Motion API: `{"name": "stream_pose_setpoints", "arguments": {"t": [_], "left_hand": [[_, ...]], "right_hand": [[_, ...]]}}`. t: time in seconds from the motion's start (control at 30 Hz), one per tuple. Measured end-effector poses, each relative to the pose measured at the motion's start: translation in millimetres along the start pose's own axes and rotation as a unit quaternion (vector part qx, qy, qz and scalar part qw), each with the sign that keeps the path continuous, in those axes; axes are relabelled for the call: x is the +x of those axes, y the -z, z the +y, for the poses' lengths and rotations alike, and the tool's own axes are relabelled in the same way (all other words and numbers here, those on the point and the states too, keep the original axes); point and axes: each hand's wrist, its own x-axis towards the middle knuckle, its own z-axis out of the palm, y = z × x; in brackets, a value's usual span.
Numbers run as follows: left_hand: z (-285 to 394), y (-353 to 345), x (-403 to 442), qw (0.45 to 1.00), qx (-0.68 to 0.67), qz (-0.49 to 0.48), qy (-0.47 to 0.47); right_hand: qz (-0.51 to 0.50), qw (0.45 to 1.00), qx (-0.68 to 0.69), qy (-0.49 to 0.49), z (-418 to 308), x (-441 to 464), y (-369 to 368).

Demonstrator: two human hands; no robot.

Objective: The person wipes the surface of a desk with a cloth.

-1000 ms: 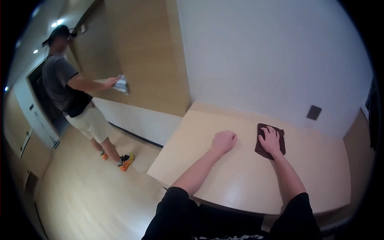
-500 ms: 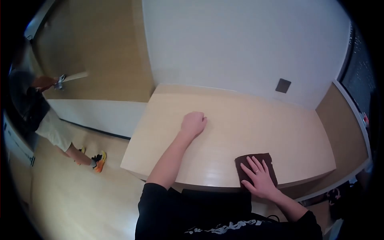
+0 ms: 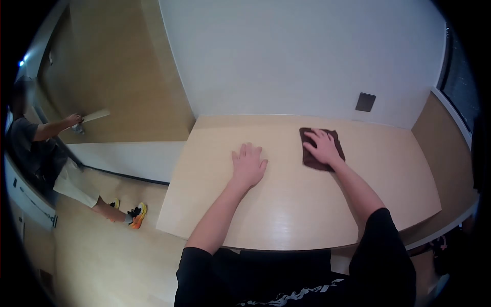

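Observation:
My left hand (image 3: 248, 166) rests on the left half of the pale wooden tabletop (image 3: 281, 210), its fingers apart and nothing in it. Toward the back of the table, right of centre, a dark brown cloth (image 3: 335, 147) lies flat. My right hand (image 3: 323, 147) is spread on top of this cloth, palm down, and part of the cloth is hidden beneath it.
At the far left another person (image 3: 30, 143) reaches toward a wooden wall panel (image 3: 123, 66), a light cloth (image 3: 77, 129) at their hand. A dark wall plate (image 3: 365, 102) is above the table's back edge. A low wooden partition (image 3: 442, 133) borders the right side.
My right hand and the brown cloth have moved from the table's front edge toward the back. My left hand has opened from a fist. The view has shifted rightward since the first frame.

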Motion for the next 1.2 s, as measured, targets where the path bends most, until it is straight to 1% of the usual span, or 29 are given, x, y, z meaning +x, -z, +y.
{"name": "stream_pose_setpoints", "arguments": {"t": [0.07, 0.13, 0.17, 0.2, 0.3, 0.37, 0.43, 0.47, 0.53, 0.57, 0.63, 0.73, 0.77, 0.83, 0.9, 0.97, 1.1, 1.2], "left_hand": [[1.1, 0.2, -0.8, 1.000, -0.006, -0.011, 0.008], [2.6, 7.6, 1.0, 0.999, -0.008, -0.049, 0.019], [2.0, 8.2, 2.1, 0.999, -0.002, -0.046, 0.022], [3.3, 7.6, 2.4, 0.999, 0.000, -0.048, 0.022], [3.8, 7.6, 0.7, 0.998, 0.005, -0.054, 0.021], [1.2, 5.5, 2.2, 0.998, 0.006, -0.061, 0.021], [1.3, -2.2, 3.3, 0.999, 0.007, -0.038, 0.009], [3.6, 0.0, 3.7, 0.999, 0.005, -0.041, 0.004], [4.4, 5.6, 7.2, 0.998, -0.001, -0.057, 0.012], [5.8, 6.9, 6.7, 0.998, -0.003, -0.061, 0.001], [8.1, 8.8, 9.2, 0.997, 0.011, -0.072, 0.007], [5.6, 3.5, 8.3, 0.997, 0.028, -0.067, -0.003], [3.2, 2.6, 9.3, 0.997, 0.021, -0.070, -0.006], [0.3, -2.1, 8.4, 0.998, 0.036, -0.047, -0.025], [-1.8, 2.4, 8.5, 0.997, 0.026, -0.068, -0.020], [2.2, 1.2, 6.5, 0.996, 0.021, -0.086, -0.016], [-0.1, 8.2, 9.3, 0.996, 0.041, -0.078, -0.023], [3.1, 4.2, 7.5, 0.996, 0.039, -0.079, -0.030]], "right_hand": [[0.007, 0.999, 0.000, -0.033, 5.6, 33.7, -7.8], [0.020, 0.997, -0.022, -0.067, 7.9, 58.5, -16.0], [0.027, 0.996, -0.032, -0.078, 7.5, 66.9, -16.9], [0.051, 0.995, -0.018, -0.081, 9.1, 71.7, -18.1], [0.052, 0.994, 0.005, -0.095, 12.7, 82.9, -17.7], [0.061, 0.995, 0.007, -0.083, 14.6, 87.4, -19.4], [0.070, 0.995, 0.007, -0.072, 21.4, 81.6, -23.1], [0.040, 0.996, -0.013, -0.076, 20.2, 78.7, -21.4], [0.031, 0.996, -0.025, -0.078, 15.9, 71.7, -22.5], [0.019, 0.996, -0.037, -0.074, 13.9, 65.0, -22.1], [-0.016, 0.998, -0.044, -0.044, 6.9, 44.4, -13.8], [-0.049, 0.997, -0.037, 0.049, 2.4, 0.3, -5.4], [-0.061, 0.995, -0.035, 0.067, -6.0, -21.3, 5.4], [-0.073, 0.992, -0.020, 0.098, -19.7, -68.1, 24.0], [-0.074, 0.989, -0.032, 0.122, -32.1, -116.3, 40.4], [-0.079, 0.986, -0.049, 0.139, -44.7, -162.1, 57.5], [-0.108, 0.987, -0.057, 0.107, -70.7, -239.5, 87.4], [-0.110, 0.988, -0.066, 0.086, -75.8, -275.6, 96.8]]}}
